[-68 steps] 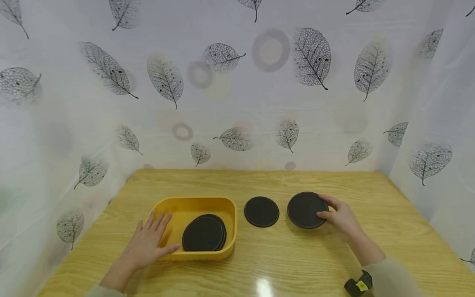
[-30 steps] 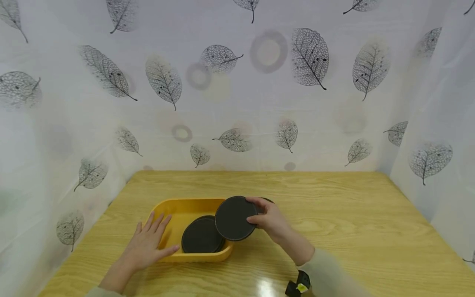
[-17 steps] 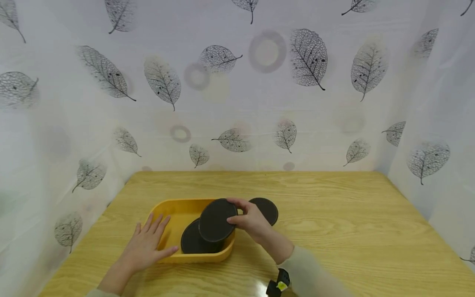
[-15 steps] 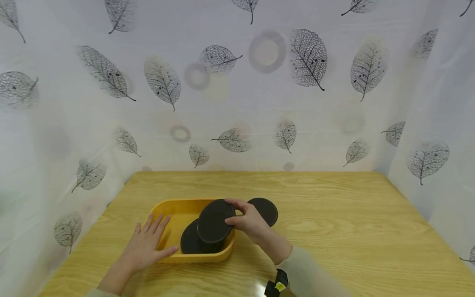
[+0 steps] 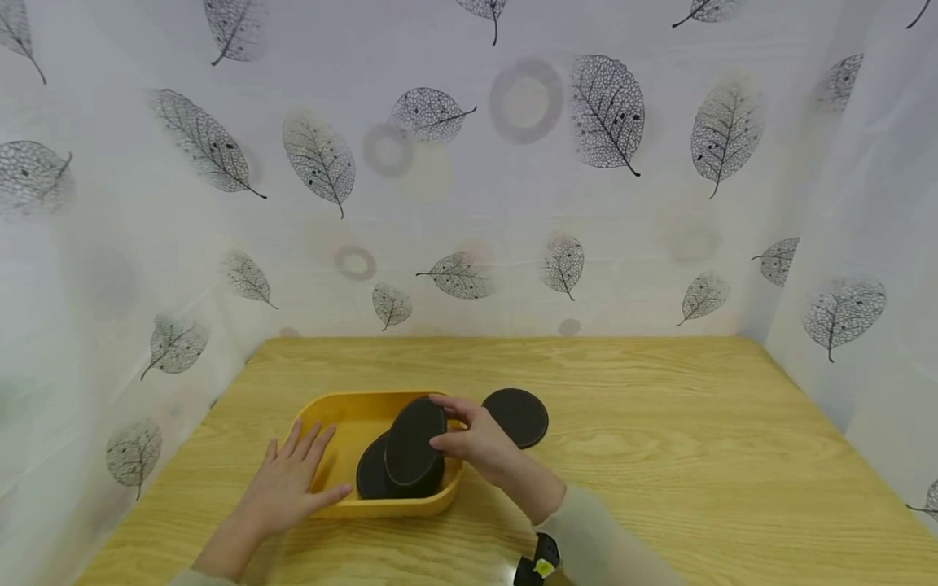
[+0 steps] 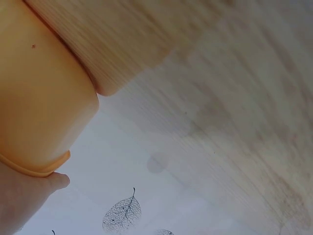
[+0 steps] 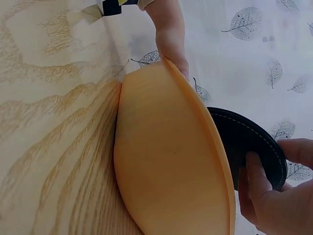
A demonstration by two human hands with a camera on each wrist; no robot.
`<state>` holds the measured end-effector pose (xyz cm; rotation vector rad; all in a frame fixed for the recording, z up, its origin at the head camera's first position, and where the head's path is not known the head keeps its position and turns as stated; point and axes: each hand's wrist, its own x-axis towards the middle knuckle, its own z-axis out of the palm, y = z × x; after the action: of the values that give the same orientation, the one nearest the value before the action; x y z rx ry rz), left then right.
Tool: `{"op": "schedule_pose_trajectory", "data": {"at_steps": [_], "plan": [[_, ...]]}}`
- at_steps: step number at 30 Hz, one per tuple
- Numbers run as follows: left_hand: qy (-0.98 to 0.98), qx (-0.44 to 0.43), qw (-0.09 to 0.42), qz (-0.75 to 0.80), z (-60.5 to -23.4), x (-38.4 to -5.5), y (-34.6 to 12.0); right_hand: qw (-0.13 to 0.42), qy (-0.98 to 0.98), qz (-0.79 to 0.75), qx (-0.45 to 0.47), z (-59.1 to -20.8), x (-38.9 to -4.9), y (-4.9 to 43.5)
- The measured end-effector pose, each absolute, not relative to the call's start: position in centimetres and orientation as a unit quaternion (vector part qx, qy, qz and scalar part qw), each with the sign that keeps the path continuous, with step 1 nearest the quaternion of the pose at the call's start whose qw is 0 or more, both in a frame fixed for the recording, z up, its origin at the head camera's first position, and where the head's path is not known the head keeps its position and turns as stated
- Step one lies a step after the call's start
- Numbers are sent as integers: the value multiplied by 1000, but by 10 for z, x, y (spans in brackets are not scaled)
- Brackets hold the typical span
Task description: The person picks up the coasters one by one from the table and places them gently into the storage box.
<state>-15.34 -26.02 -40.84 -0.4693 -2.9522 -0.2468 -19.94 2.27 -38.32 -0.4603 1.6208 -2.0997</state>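
Note:
A round black coaster point(image 5: 414, 443) with a stitched edge tilts over the right part of a yellow plastic basket point(image 5: 344, 509). My right hand point(image 5: 479, 443) pinches its right edge between thumb and fingers; the right wrist view shows the coaster point(image 7: 244, 142) behind the basket's side wall point(image 7: 171, 161). Beneath it, other black coasters point(image 5: 372, 472) lie in the basket, partly hidden. My left hand point(image 5: 293, 480) rests with spread, straight fingers over the basket's left rim. In the left wrist view, a fingertip point(image 6: 59, 181) touches the basket rim.
Another black coaster point(image 5: 516, 417) lies flat on the wood-grain table point(image 5: 696, 439), right of the basket and behind my right hand. A pale curtain point(image 5: 469, 187) printed with leaves hangs behind the table and at both sides.
My right hand has carried the coaster from the table's right side leftward to above the basket, tilting it more steeply. The left hand has stayed on the rim.

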Motion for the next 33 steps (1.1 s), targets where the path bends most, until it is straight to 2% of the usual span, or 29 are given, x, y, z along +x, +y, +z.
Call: {"op": "schedule_pose_trajectory", "data": {"at_steps": [6,13,25,33], "plan": [[-982,-156,69,-84,-408,-153,-260,216,597,-752,-176,-383,-199,22],[-982,-155,68,-86,-406,-153,-259,180,619,-744,-176,-379,-199,29],[-981,-161,71,-82,-406,-151,-259,152,662,-712,-180,-384,-207,52],[-981,-157,67,-90,-407,-152,-260,114,709,-672,-185,-390,-212,70]]}}
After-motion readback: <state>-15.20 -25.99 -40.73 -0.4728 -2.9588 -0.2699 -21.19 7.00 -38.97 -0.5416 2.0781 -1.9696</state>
